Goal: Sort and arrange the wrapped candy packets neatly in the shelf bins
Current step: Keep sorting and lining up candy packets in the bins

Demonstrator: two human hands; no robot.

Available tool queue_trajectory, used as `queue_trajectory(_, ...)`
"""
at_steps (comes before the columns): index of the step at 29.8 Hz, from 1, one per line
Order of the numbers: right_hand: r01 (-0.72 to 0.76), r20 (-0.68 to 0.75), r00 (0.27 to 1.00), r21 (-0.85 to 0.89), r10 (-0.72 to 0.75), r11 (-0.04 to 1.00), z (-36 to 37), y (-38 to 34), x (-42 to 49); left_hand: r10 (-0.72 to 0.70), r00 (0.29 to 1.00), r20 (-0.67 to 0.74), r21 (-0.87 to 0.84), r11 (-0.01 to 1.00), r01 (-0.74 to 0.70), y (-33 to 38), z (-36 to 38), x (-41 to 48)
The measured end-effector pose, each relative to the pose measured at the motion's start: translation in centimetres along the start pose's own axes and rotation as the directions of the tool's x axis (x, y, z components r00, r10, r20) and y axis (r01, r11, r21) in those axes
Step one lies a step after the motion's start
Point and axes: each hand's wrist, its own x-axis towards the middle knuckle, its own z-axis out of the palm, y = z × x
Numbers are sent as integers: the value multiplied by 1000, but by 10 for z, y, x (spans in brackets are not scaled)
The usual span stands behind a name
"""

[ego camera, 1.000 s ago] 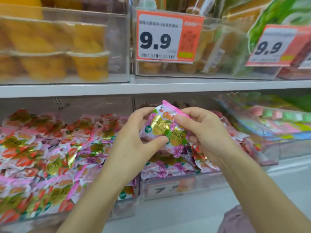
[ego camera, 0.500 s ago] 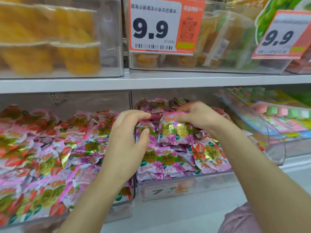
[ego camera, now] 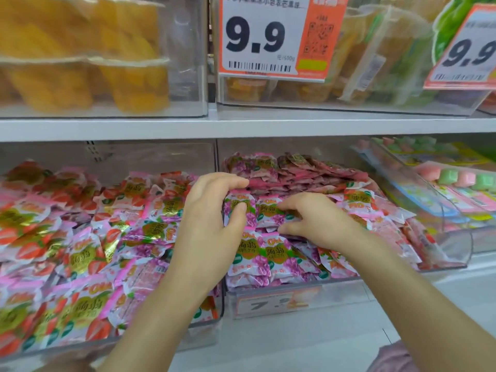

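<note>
Two clear shelf bins hold pink candy packets. The left bin point(ego camera: 218, 304) is full of strawberry packets point(ego camera: 83, 259). The middle bin point(ego camera: 281, 299) holds grape packets point(ego camera: 257, 253) in front and on the left, with strawberry ones at its right side. My left hand point(ego camera: 212, 224) grips an upright grape packet point(ego camera: 239, 208) at the bin's left side, thumb on its front and fingers over its top. My right hand point(ego camera: 314, 221) lies beside it with fingers curled onto the neighbouring grape packet point(ego camera: 269, 210), pressing it against the stack.
Above, a white shelf point(ego camera: 241, 124) carries clear bins of orange jelly cups point(ego camera: 134, 84) and 9.9 price tags point(ego camera: 271, 38). At the right a tilted clear bin point(ego camera: 442, 210) holds pastel block sweets. A 7.9 label point(ego camera: 271, 304) sits on the middle bin's front.
The grape packet went from held up in both hands down into the middle bin. My left hand moved in to grip the standing packet; my right hand dropped lower onto the one beside it.
</note>
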Motion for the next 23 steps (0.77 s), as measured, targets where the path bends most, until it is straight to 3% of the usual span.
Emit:
queue_trajectory(6,87,-23,996,11,-86,996,5,2,9,-4,1000,-29,-34,999,3,5,-2,-3)
queue_trajectory(10,106,-247,965,57,-89,993,-3,-17,-1,-66,996,-65,-128,990,57,3,-22,-4)
queue_trajectory(14,282,-412,892,184,-186,942,-23,-67,-20,-232,960,-155,-153,966,208,-17,-60,-2)
queue_trajectory(17,392,-347,888,230,-302,891,-27,-113,-19,-356,906,-228,-205,927,313,-33,-85,-6)
queue_trajectory(20,425,-156,902,145,-404,893,-16,-156,6,-400,875,-274,-211,912,351,-41,-103,-11)
queue_trajectory(23,332,60,941,22,-333,943,7,-183,42,-408,862,-300,-215,910,355,-45,-115,-15)
